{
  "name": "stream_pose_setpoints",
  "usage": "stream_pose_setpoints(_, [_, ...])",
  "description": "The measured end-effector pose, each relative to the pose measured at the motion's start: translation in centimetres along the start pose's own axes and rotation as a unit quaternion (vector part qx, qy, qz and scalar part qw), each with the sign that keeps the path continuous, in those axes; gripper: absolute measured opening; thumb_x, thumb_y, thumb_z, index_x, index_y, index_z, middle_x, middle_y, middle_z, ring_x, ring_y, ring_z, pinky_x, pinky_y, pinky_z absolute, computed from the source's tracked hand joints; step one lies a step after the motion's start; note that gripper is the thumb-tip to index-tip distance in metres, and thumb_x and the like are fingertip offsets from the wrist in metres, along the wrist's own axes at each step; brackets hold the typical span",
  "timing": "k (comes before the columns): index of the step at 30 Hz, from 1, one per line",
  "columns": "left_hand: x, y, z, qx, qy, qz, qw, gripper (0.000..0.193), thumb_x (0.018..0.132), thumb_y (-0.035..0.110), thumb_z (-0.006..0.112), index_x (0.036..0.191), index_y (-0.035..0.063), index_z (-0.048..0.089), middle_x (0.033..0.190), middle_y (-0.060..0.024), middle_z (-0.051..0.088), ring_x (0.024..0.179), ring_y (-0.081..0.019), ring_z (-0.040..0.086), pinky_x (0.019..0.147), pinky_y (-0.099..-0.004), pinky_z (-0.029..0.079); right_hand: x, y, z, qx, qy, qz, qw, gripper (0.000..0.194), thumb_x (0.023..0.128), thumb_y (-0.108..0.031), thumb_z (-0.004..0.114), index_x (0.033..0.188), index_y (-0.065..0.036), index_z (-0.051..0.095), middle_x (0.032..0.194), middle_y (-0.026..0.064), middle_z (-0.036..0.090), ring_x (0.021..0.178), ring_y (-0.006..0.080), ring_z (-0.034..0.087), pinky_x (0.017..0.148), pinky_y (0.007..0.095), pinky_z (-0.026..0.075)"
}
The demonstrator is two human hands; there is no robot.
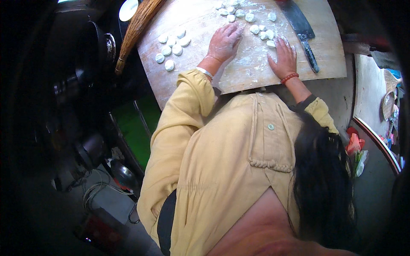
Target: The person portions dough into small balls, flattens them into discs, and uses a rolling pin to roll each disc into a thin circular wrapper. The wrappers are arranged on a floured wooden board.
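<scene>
My left hand (225,41), dusted with flour, lies palm down on a floured wooden board (198,19). Its fingers hide whatever is beneath them. My right hand (284,59) rests on the board with the thumb spread from the fingers and nothing in its grasp. Beside its fingertips lies a small dough piece (271,44), next to a loose cluster of dough pieces (254,29). Beyond my left hand is another group of dough pieces (231,10). Several rounder dough pieces (171,42) sit apart at the board's left.
A cleaver (298,24) lies right of my right hand, its black handle towards me. Along the board's left edge is a bundled straw brush (136,33), with a white round object (128,10) beside it. A metal pan (123,174) and cables are low at left.
</scene>
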State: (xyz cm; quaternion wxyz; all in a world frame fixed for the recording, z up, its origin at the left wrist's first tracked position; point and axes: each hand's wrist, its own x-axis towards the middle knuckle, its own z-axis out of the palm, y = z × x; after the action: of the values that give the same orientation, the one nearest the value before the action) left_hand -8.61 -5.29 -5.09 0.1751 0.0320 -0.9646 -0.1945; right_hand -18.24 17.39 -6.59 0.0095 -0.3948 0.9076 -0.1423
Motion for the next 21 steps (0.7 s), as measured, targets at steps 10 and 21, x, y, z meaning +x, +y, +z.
stream_pose_setpoints(10, [-4.8, 0.4, -3.0, -0.019, 0.046, -0.259, 0.965, 0.019, 0.072, 0.023, 0.064, 0.084, 0.0077, 0.063, 0.084, -0.0112, 0.059, 0.082, -0.0279, 0.054, 0.075, -0.0368, 0.044, -0.1, 0.2, 0.4, 0.004, 0.008, -0.005, 1.0, 0.061, 0.078, -0.038, 0.056, 0.13, -0.01, 0.038, 0.136, 0.0083, 0.034, 0.128, 0.0254, 0.028, 0.104, 0.0478, 0.018])
stream_pose_setpoints(21, [-7.9, -0.8, -3.4, -0.018, 0.014, -0.198, 0.98, 0.056, 0.069, 0.031, 0.071, 0.117, 0.0092, 0.052, 0.101, -0.0135, 0.059, 0.103, -0.0277, 0.051, 0.091, -0.0367, 0.039, -0.1, 0.3, 0.6, -0.004, 0.001, -0.002, 1.0, 0.062, 0.078, -0.038, 0.057, 0.129, -0.01, 0.039, 0.137, 0.0078, 0.034, 0.127, 0.0254, 0.028, 0.105, 0.0468, 0.017])
